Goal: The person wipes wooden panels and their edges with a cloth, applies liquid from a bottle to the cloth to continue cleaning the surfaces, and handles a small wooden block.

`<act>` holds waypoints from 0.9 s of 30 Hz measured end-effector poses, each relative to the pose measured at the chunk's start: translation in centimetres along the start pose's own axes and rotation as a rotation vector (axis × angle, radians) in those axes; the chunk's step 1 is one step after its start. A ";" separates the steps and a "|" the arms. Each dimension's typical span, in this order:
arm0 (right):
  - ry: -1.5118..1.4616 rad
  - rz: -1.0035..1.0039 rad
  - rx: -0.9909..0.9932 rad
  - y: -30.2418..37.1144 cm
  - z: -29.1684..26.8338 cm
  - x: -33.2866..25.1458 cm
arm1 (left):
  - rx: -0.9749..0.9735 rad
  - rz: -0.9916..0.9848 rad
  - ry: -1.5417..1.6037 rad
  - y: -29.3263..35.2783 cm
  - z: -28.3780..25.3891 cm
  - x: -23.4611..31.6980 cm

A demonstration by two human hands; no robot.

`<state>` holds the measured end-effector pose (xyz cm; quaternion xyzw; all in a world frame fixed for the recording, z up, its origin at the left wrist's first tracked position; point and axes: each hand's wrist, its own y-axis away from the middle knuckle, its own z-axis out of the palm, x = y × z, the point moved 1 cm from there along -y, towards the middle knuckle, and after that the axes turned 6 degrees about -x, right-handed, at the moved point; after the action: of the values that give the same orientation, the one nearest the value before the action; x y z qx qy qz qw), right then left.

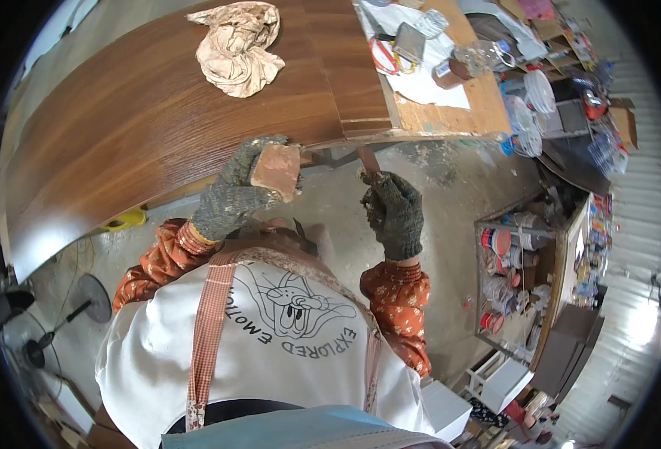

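Note:
My left hand [234, 191], in a dark knitted work glove, is closed on a flat, squarish reddish-brown plate [276, 169] at the near edge of a brown wood-grain panel [143, 112]. To its right, my right hand [396, 215] wears a matching glove with pale smears. Its fingers are wrapped round a small brown-coated putty knife [368, 159], whose flat blade points up toward the edge of the table. A gap separates the two hands, and the knife is apart from the plate. Most of the knife's handle is hidden in my fist.
A crumpled stained cloth [240, 51] lies on the panel. At the right end of the table are a brown jar [451, 73], a clear plastic bottle [483, 57] and a grey box [409, 43]. A shelf unit [528, 269] with tins stands at right; a fan [93, 298] is at left.

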<state>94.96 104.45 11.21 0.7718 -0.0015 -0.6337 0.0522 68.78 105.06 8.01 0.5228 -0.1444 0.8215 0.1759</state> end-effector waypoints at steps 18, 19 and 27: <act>0.583 -0.928 -0.623 -13.3 -5.9 5.0 | 0.746 0.396 -0.063 -3.0 5.1 2.7; 0.578 -0.953 -0.637 -13.6 -6.3 5.0 | 0.768 0.400 -0.078 -3.3 5.2 2.7; 0.597 -0.898 -0.781 -13.9 -6.3 2.8 | 1.000 0.296 -0.500 -0.9 -1.3 -1.5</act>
<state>100.78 118.55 8.54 0.7644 0.5641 -0.3069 0.0571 68.72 106.23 6.14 0.6950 0.1525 0.6571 -0.2488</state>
